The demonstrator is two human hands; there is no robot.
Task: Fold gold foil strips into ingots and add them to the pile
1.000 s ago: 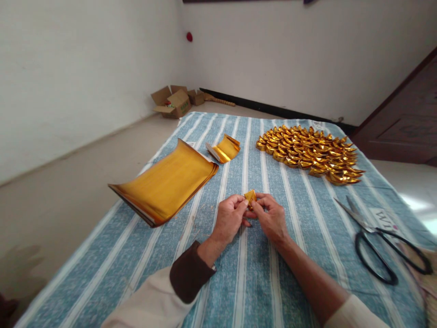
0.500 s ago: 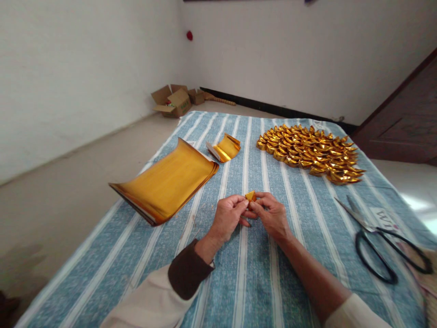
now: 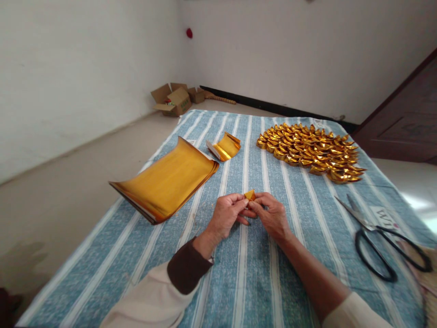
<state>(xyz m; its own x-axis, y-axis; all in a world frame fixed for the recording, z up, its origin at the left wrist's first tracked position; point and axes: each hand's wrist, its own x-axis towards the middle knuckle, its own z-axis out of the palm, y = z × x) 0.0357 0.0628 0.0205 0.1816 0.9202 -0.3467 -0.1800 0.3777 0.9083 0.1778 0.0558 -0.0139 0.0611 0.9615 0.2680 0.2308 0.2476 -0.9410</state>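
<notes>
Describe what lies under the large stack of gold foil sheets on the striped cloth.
The stack of gold foil sheets rests on the blue-and-white striped cloth. Its near edge curls up, showing dark sheet edges beneath. Whatever lies under its middle is covered and cannot be seen.

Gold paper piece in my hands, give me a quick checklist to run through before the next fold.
1. Both hands on the piece: left hand and right hand pinch the small gold paper piece: ok.
2. Piece held clear above the striped cloth: ok.
3. Creases sharp: mostly hidden by fingers, cannot tell.
4. Stack of gold sheets lies flat nearby: ok.
5. Scissors lie off to the right, apart from both hands: ok.
6. Room beside the pile of folded gold pieces: ok.
</notes>
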